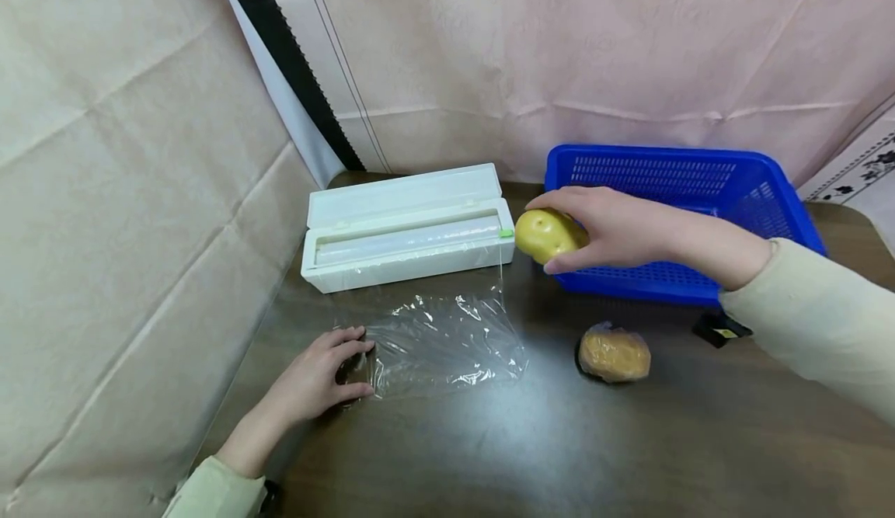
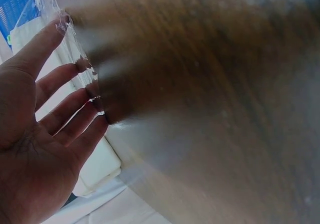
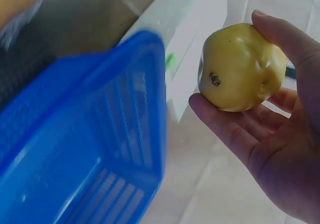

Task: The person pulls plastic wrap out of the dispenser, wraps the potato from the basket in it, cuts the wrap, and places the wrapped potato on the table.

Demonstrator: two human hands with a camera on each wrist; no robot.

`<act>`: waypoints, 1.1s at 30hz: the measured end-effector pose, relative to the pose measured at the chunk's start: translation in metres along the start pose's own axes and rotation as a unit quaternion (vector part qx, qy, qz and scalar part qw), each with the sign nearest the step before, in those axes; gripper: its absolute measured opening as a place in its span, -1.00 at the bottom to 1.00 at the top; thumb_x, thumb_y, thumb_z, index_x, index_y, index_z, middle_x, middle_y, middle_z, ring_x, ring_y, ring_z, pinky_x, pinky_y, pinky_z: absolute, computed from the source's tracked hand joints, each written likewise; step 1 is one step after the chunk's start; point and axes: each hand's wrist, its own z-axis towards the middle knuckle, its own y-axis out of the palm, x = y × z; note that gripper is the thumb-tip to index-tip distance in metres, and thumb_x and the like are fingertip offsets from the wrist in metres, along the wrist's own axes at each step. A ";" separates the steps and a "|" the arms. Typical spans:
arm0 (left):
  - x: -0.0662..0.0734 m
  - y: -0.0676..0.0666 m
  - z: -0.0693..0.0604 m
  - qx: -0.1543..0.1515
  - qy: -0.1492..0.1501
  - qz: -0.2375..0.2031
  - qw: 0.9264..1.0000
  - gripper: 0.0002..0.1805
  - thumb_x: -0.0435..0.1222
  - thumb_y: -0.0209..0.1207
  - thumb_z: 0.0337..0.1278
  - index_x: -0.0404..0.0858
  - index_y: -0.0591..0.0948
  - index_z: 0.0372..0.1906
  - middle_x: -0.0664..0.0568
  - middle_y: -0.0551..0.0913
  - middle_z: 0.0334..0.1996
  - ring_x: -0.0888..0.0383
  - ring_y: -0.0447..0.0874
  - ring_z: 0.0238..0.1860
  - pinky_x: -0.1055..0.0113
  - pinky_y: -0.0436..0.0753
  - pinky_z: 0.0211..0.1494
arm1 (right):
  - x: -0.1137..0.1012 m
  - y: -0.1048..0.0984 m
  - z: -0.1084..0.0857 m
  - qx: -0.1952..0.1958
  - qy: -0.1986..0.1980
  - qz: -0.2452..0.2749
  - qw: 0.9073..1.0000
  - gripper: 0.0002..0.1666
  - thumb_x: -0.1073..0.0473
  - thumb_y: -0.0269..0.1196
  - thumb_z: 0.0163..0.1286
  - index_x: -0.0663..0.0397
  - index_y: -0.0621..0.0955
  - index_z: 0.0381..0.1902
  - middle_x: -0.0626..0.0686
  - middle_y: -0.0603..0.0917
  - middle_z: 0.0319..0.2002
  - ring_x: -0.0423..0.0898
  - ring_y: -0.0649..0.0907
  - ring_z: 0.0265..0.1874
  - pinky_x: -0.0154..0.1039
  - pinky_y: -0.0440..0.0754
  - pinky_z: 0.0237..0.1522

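Observation:
My right hand [image 1: 611, 227] grips a smooth, lumpy yellow fruit [image 1: 547, 236] between thumb and fingers, above the table beside the blue basket. In the right wrist view a dark blossom end shows on the fruit [image 3: 240, 66]. A sheet of clear cling film [image 1: 447, 339] stretches from a long white dispenser box [image 1: 412, 265] across the table. The fingertips of my left hand [image 1: 315, 378] touch the film's left edge, fingers spread and nearly straight. The left wrist view shows the palm [image 2: 45, 149] and film clinging along the fingertips.
The blue plastic basket [image 1: 769, 165] stands at the back right. A yellowish-brown item wrapped in film [image 1: 614, 353] lies on the table in front of it. The dispenser's lid [image 1: 405, 196] is raised, with a film roll [image 1: 412, 240] inside. Fabric-covered walls [image 1: 594, 52] rise behind and left.

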 end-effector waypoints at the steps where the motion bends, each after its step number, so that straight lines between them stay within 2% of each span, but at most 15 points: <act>1: 0.000 0.000 0.000 -0.001 -0.002 0.000 1.000 -0.29 -0.02 0.60 0.07 -0.24 0.70 0.31 -0.21 0.56 0.43 -0.32 0.48 0.44 -0.26 0.58 0.34 | -0.003 0.004 0.002 -0.002 -0.007 0.001 1.000 -0.16 -0.12 0.59 0.28 0.01 0.55 0.42 0.00 0.67 0.11 -0.05 0.59 -0.04 -0.05 0.60 -0.07; 8: -0.001 0.000 0.000 0.007 0.002 0.001 1.000 -0.31 -0.05 0.61 0.07 -0.24 0.71 0.30 -0.21 0.58 0.41 -0.29 0.52 0.42 -0.24 0.59 0.34 | -0.024 0.036 0.021 -0.032 -0.036 -0.017 0.999 -0.11 -0.09 0.55 0.30 0.10 0.49 0.47 0.10 0.64 0.18 -0.01 0.64 -0.07 -0.02 0.67 -0.04; 17: 0.000 0.000 -0.001 0.006 0.005 0.004 1.000 -0.31 -0.05 0.60 0.08 -0.22 0.71 0.30 -0.20 0.58 0.40 -0.28 0.52 0.42 -0.23 0.58 0.35 | -0.050 0.081 0.058 -0.050 -0.090 -0.073 0.992 -0.05 -0.11 0.57 0.23 0.04 0.48 0.49 0.10 0.64 0.15 0.00 0.67 -0.03 -0.01 0.72 0.01; 21: -0.001 0.000 0.000 0.006 0.005 0.007 1.000 -0.32 -0.05 0.60 0.08 -0.23 0.71 0.29 -0.20 0.58 0.40 -0.27 0.52 0.42 -0.22 0.59 0.35 | -0.061 0.101 0.074 -0.067 -0.104 -0.103 0.987 -0.03 -0.13 0.57 0.26 0.01 0.46 0.53 0.12 0.63 0.24 0.02 0.68 0.07 -0.01 0.73 0.09; 25: -0.001 0.000 0.000 0.006 0.005 0.005 1.000 -0.32 -0.04 0.60 0.09 -0.23 0.71 0.29 -0.20 0.58 0.41 -0.27 0.52 0.42 -0.22 0.59 0.35 | -0.066 0.122 0.085 -0.079 -0.115 -0.121 0.983 -0.03 -0.15 0.54 0.30 0.03 0.44 0.55 0.12 0.60 0.32 0.06 0.65 0.21 0.01 0.71 0.19; 29: 0.000 -0.001 0.000 0.004 0.004 0.004 1.000 -0.32 -0.04 0.59 0.10 -0.22 0.71 0.30 -0.20 0.58 0.41 -0.27 0.52 0.42 -0.22 0.59 0.34 | -0.067 0.141 0.093 -0.087 -0.114 -0.132 0.981 -0.03 -0.19 0.53 0.31 -0.03 0.43 0.57 0.08 0.58 0.33 0.03 0.63 0.22 -0.01 0.73 0.13; 33: -0.001 -0.001 0.000 0.003 0.003 0.005 1.000 -0.32 -0.05 0.60 0.09 -0.22 0.71 0.29 -0.20 0.58 0.40 -0.27 0.52 0.42 -0.22 0.59 0.35 | -0.068 0.155 0.098 -0.079 -0.124 -0.152 0.977 -0.02 -0.22 0.54 0.30 -0.06 0.44 0.56 0.05 0.58 0.31 0.02 0.61 0.23 -0.02 0.74 0.10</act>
